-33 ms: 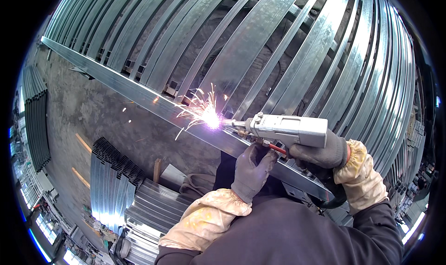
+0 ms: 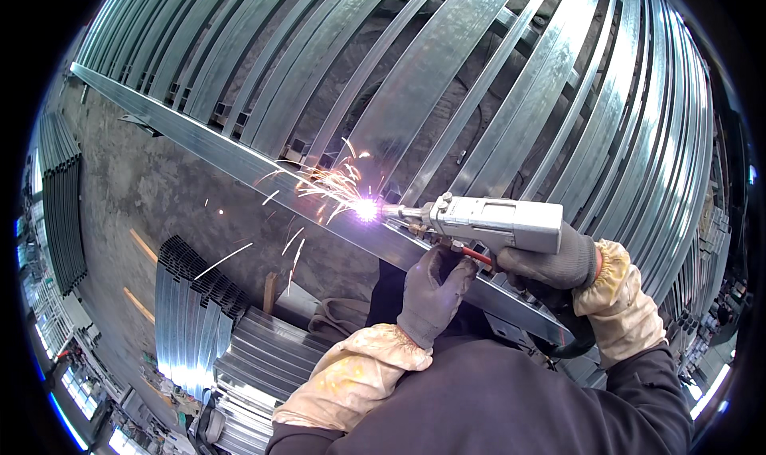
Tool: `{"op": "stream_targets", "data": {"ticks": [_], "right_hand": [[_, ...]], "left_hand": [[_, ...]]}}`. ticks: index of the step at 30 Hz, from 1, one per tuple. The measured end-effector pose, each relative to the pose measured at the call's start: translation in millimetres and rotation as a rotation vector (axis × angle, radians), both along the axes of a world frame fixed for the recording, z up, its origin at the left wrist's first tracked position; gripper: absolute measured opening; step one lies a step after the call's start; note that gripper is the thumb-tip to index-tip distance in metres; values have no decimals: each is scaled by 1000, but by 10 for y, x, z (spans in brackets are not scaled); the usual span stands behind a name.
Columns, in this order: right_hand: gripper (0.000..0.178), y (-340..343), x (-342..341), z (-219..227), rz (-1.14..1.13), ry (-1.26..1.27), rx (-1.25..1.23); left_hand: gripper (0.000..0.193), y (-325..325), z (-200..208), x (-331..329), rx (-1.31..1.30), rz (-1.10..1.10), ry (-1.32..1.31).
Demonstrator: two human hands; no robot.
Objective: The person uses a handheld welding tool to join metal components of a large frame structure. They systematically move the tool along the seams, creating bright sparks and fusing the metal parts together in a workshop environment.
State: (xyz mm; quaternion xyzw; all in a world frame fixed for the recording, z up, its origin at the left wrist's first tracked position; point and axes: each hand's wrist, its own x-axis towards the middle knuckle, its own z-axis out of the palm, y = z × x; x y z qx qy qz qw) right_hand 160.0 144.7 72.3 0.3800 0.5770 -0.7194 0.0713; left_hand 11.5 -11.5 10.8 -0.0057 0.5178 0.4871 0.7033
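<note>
Head view: right hand [image 2: 550, 263] gripped welding gun [image 2: 503, 222] at rail [image 2: 223, 158] edge, floor [image 2: 152, 176] beyond; left hand [image 2: 435, 295] by red tube [image 2: 477, 255], grasp unclear.

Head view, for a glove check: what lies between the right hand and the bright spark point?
The head view shows the silver handheld torch in between: its body and narrow nozzle stretch from the right hand toward the bright spark point.

We note the grey floor [image 2: 159, 168] carrying a silver tube bundle [image 2: 187, 311]; two wooden strips [image 2: 139, 304] just left of it; farther left, a darker tube stack [image 2: 62, 215].
</note>
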Motion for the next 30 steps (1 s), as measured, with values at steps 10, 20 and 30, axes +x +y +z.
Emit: {"op": "stream_targets", "data": {"ticks": [10,20,30], "right_hand": [[64,-6,5,-13,-28,42,-107],[64,12,-24,25,-29,14,-125],[64,1,31,-39,14,98,-29]], "left_hand": [[15,-11,-39,-6,50,-16,-1],[16,-7,-30,-11,53,-1,-23],[17,1,-22,-28,54,-38,14]]}}
